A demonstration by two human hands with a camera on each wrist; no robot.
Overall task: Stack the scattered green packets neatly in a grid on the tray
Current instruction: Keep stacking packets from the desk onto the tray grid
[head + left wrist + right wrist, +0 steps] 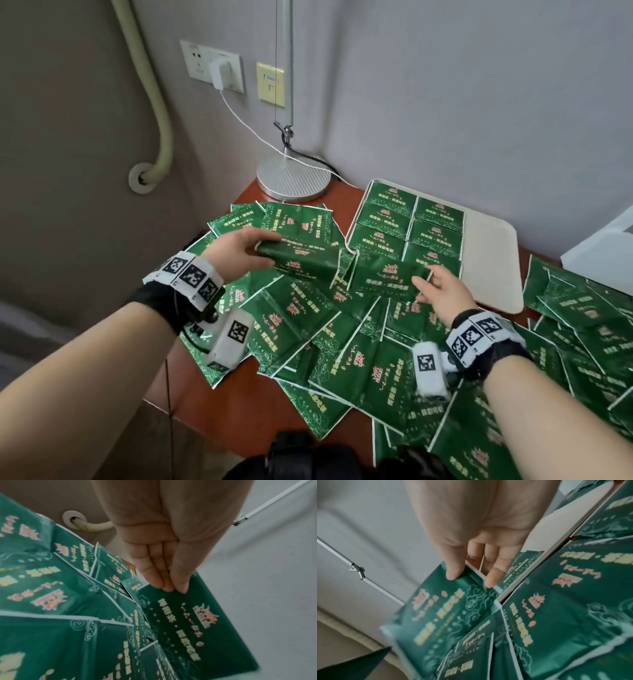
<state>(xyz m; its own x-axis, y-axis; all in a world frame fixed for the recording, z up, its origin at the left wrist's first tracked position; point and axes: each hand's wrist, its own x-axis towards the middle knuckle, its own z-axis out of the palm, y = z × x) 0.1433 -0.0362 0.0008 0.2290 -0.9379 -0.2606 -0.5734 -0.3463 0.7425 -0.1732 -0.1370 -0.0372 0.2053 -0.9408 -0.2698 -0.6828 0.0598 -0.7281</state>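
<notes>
Many green packets (342, 339) with red and yellow print lie scattered and overlapping across the red-brown table. A white tray (489, 263) stands at the back right; its left half holds several packets (407, 226) in a neat grid, and its right half is bare. My left hand (262, 253) grips one packet (301, 262) by its left edge, raised above the pile; in the left wrist view the fingertips (164, 584) pinch that packet (197, 628). My right hand (424, 279) pinches another packet (387, 277) at the tray's near-left corner, thumb and fingers (493, 577) on its edge (440, 615).
A lamp with a round metal base (294, 178) stands in the back corner, its cable running to a charger in the wall socket (219, 73). A white box (603, 246) sits at the far right. More packets (582, 329) are heaped right of the tray. The table edge (212, 407) is at the near left.
</notes>
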